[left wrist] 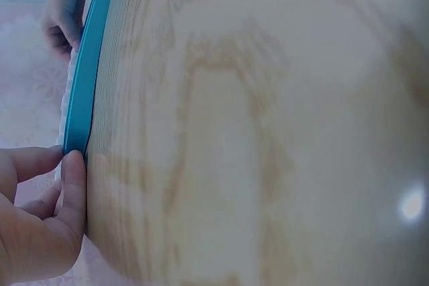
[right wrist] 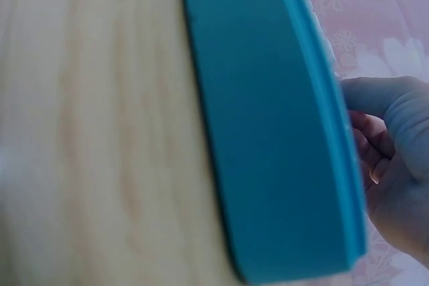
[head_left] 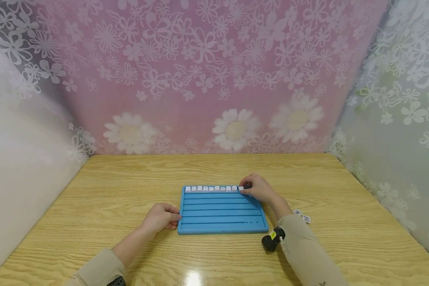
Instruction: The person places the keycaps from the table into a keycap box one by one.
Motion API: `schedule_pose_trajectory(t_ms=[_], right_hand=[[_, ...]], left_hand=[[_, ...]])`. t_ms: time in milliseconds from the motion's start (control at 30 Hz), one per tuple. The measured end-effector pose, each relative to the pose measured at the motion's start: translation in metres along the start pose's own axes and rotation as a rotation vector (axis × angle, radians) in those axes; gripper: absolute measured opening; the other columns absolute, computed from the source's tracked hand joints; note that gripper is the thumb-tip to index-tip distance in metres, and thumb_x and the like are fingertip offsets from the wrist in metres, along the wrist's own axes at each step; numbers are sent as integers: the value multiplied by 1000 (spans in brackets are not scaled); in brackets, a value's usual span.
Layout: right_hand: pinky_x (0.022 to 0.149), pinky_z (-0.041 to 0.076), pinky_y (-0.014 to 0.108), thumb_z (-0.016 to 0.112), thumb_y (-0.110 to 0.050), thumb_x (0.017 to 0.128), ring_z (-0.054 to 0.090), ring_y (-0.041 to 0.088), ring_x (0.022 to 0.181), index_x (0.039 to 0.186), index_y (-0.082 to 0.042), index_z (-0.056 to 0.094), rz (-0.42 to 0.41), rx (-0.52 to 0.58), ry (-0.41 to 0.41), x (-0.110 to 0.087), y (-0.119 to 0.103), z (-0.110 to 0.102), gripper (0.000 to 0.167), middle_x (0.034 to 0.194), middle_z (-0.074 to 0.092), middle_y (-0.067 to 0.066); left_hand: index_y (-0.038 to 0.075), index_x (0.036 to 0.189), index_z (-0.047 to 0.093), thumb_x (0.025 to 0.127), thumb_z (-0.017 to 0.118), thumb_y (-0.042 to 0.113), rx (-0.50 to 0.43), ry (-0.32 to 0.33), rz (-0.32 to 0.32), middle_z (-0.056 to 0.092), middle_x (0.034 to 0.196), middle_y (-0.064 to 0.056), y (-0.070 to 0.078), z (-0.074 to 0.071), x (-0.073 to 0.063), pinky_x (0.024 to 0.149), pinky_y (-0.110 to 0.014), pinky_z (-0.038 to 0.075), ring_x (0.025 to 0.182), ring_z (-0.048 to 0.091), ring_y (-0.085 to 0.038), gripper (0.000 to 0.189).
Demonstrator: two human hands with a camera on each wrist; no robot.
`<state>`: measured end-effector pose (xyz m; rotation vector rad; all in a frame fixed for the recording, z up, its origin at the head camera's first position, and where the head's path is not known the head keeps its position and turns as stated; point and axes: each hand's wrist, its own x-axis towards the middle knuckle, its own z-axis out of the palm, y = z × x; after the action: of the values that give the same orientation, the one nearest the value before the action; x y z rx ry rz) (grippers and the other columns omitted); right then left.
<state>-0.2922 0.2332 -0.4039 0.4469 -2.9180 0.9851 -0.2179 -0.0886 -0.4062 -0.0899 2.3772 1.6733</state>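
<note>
A blue tray (head_left: pixel 218 229) with long ridges across it lies flat on the wooden table. White keycaps (head_left: pixel 211 189) with small dark marks stand in a row along its far groove. My left hand (head_left: pixel 161 217) grips the tray's left edge between thumb and fingers, seen close in the left wrist view. At the far right corner, my right hand (head_left: pixel 259 188) pinches a white keycap (head_left: pixel 241 188) at the end of the row. Against that hand's fingers shows a small dark piece (head_left: pixel 248 186), partly covered. In the right wrist view the tray's side hides the fingertips.
Two small white pieces with dark print (head_left: pixel 306 219) lie on the table (head_left: pixel 214 258), right of the tray beside the right forearm. A black wrist camera (head_left: pixel 271 240) sits on the right sleeve. Flowered curtains (head_left: pixel 214 79) hang behind and at the sides.
</note>
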Motion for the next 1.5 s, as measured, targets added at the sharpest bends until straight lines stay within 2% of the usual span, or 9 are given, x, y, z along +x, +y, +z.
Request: schedule_pose_trajectory(t_ms=[300, 467, 767, 1133, 1500], right_hand=[[76, 47, 38, 71, -9, 81, 50, 22, 84, 93, -5, 66, 33, 11, 4, 0, 0, 1, 13, 94, 55, 7], [78, 47, 41, 71, -8, 81, 52, 22, 85, 91, -5, 65, 25, 23, 7, -1, 2, 0, 12, 94, 56, 7], [78, 47, 39, 70, -12, 83, 51, 21, 86, 94, -6, 67, 43, 63, -25, -2, 4, -6, 13, 96, 57, 5], [76, 48, 37, 67, -10, 85, 50, 21, 85, 94, -5, 65, 17, 44, -53, -2, 5, -5, 11, 96, 56, 6], [70, 46, 33, 67, -11, 85, 48, 20, 81, 92, -8, 64, 4, 12, -46, -2, 2, -5, 9, 90, 54, 4]], left_hand=[[-10, 92, 62, 81, 64, -3, 8, -2, 3, 58, 72, -12, 0, 0, 0, 57, -28, 55, 59, 56, -16, 14], [-10, 92, 62, 81, 64, -3, 3, -4, 3, 58, 73, -12, 0, 0, 0, 57, -28, 55, 60, 56, -16, 14], [-10, 94, 62, 81, 64, -2, 4, -4, 0, 58, 74, -12, 0, -1, 0, 57, -29, 55, 61, 56, -17, 15], [-10, 94, 62, 81, 65, -3, 4, -11, 3, 58, 74, -12, -1, -1, 0, 58, -29, 55, 61, 56, -17, 15], [-10, 93, 62, 81, 65, -3, 5, -9, 3, 58, 74, -12, -1, -1, 0, 57, -29, 55, 61, 56, -17, 15]])
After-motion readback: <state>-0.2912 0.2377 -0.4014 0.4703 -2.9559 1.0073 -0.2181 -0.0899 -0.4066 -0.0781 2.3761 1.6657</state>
